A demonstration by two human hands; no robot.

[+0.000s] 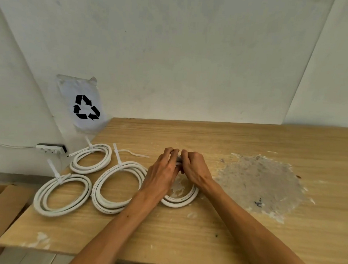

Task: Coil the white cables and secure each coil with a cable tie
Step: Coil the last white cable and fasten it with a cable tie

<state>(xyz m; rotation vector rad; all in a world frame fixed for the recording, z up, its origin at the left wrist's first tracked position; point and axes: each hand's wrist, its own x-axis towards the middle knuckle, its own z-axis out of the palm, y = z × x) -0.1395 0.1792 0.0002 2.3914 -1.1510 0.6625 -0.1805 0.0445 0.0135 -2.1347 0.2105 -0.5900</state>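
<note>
Both hands, left (162,168) and right (193,167), pinch the fourth coil (180,202) at its 12 o'clock; thread the tie squarely, then cinch without letting loops spring.

3 tied white coils (62,194) lie flat at the table's left; a 4th (180,201) lies partly hidden just right

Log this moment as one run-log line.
done: three tied coils | now: both hands grip fourth coil far side | tie: hidden | stage: securing
</note>
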